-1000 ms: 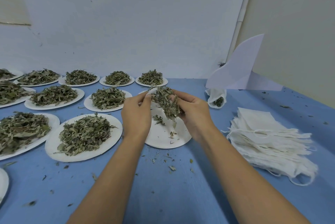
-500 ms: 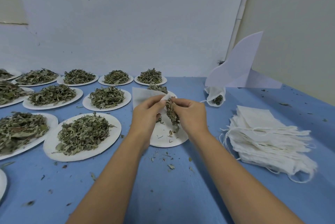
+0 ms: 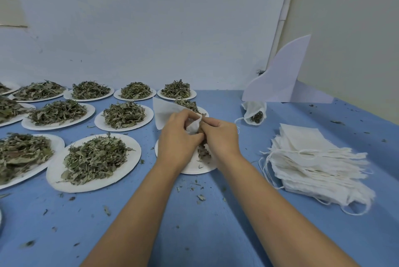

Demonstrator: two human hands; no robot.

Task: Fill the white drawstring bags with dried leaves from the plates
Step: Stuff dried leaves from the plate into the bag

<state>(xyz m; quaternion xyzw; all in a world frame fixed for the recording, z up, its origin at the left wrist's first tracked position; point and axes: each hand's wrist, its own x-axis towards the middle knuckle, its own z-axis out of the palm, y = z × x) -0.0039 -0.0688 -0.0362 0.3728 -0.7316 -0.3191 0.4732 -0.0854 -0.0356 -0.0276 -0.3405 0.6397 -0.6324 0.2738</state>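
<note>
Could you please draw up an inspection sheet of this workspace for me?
Surface: blue table, strewn with leaf crumbs.
Job's things: plates heaped with dried leaves; one white bag in hand; stack of empty bags at right; filled bag at the back.
Clutter: folded white card by the wall.
Grips: left hand pinches the bag's mouth; right hand pinches leaves into it.
Cables: nothing seen.
Surroundings: pale walls, white pipe in the corner.

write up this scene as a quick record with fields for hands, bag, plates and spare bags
left: left hand pinches the white bag at its mouth
right: right hand grips dried leaves at the bag's mouth
under hands: plate, few leaves left
left side: heaped plates of leaves
right side: stack of empty bags
back: another bag with leaves inside
</note>
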